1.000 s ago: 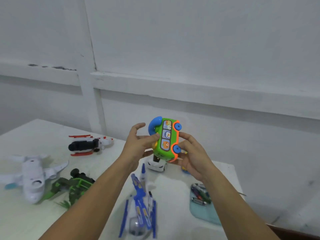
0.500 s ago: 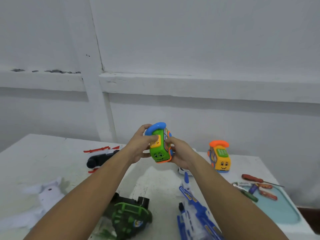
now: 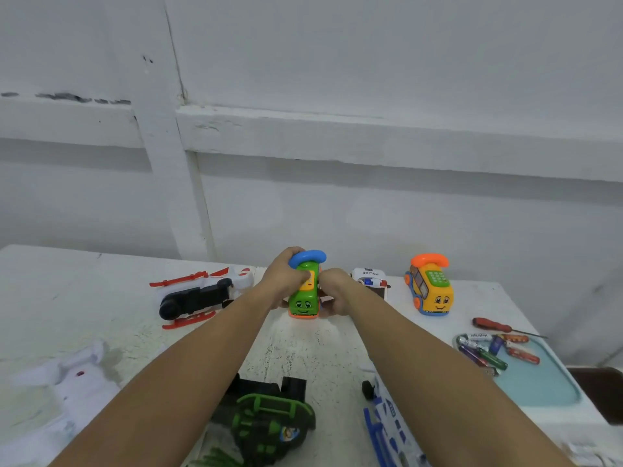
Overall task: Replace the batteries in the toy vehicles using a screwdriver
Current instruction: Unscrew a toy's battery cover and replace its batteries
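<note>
A green toy phone-car [image 3: 304, 298] with a blue handset on top stands upright near the middle of the white table [image 3: 101, 315], its smiling face toward me. My left hand [image 3: 285, 278] grips its left side and the handset. My right hand [image 3: 332, 291] grips its right side. A red-handled screwdriver [image 3: 495, 326] lies on the table at the right. Several batteries [image 3: 485, 352] lie in a light blue tray [image 3: 539, 385] just below it.
A yellow phone-car [image 3: 429, 286] and a white police car [image 3: 371, 281] stand right of my hands. A black and red helicopter [image 3: 199, 294] lies to the left. Nearer me are a white plane [image 3: 64, 389], a green and black toy [image 3: 269, 419] and a blue and white plane [image 3: 387, 426].
Both hands have lowered the green toy from mid-air to the table and turned it upright with its face toward me. The view has shifted right and down.
</note>
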A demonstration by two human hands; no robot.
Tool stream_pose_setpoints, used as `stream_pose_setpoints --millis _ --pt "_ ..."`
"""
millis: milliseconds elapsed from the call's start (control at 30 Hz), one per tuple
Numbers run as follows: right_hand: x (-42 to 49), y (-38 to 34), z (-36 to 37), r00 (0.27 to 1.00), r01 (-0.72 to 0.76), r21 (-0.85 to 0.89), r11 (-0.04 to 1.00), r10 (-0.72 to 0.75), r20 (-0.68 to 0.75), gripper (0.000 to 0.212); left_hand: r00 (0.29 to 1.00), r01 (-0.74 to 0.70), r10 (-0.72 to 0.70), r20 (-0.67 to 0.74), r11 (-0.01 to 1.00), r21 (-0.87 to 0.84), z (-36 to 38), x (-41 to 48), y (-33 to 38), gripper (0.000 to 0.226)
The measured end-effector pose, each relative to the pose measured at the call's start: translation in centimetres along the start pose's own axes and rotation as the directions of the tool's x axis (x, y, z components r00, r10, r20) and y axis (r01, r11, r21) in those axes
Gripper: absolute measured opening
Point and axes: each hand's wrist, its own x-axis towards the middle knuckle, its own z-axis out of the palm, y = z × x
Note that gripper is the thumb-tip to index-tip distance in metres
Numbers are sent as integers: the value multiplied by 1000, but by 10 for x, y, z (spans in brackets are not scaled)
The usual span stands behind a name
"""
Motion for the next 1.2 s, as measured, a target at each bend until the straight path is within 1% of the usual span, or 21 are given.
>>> stream_pose_setpoints --millis 67,167,267,367,433,500,567,633,667,700,733,767,800,867,900,967,1033,1133,1200 --pt "2 1 3 1000 -20 37 999 20 6 24 1000 -4 4 -5 999 33 0 5 -5 54" --pt "5 2 7 1000 -28 45 999 28 4 24 1000 -9 10 -18 998 58 0 9 -11 64" --pt "8 5 10 1000 -22 32 999 23 -13 12 1000 11 -10 -20 999 50 -1 9 -15 68" --pt "6 8 10 999 -1 33 999 2 -37 10 999 40 -40 -2 999 19 -2 5 -20 69" --pt "6 11 10 999 6 -16 1000 -7 -48 15 999 44 -44 12 999 -5 -3 0 -23 73" --pt "4 14 12 997 17 -72 997 -22 -76 24 1000 13 -14 12 1000 27 -5 -11 -22 77" --pt "0 17 14 994 29 -90 996 -38 -103 42 999 -39 40 -14 993 115 -9 -26 -22 80" --pt "-6 21 15 986 72 -99 993 -85 -143 65 993 -85 101 -64 973 212 -16 -43 -21 78" --pt "-11 24 15 977 113 -125 986 -133 -165 69 988 -95 123 -92 961 259 -20 -53 -21 72" --pt "-16 27 17 966 162 -156 974 -189 -177 65 984 -94 135 -119 949 301 -24 -64 -21 63" --pt "-21 31 20 952 216 -193 957 -251 -175 56 979 -90 145 -143 939 333 -28 -76 -22 53" --pt "-28 35 23 941 264 -238 935 -303 -151 47 974 -88 156 -165 929 360 -32 -88 -23 44" --pt "-34 39 26 936 298 -288 910 -337 -97 40 967 -91 174 -186 918 387 -35 -100 -26 37" --pt "-51 45 31 927 362 -392 846 -370 60 34 943 -105 232 -239 889 445 -41 -123 -36 26" --pt "-60 47 33 923 382 -425 820 -358 140 33 926 -109 262 -271 875 473 -43 -135 -42 23" --pt "-73 52 38 926 371 -476 797 -280 253 32 891 -96 308 -334 846 524 -44 -155 -56 20" --pt "-80 57 42 929 340 -532 776 -187 321 32 859 -76 343 -380 819 569 -41 -173 -73 19" --pt "-83 64 46 920 296 -560 774 -73 386 35 827 -46 370 -424 796 604 -32 -194 -97 22" --pt "-86 67 47 916 274 -536 798 -46 399 36 816 -19 361 -451 798 603 -25 -205 -108 30"
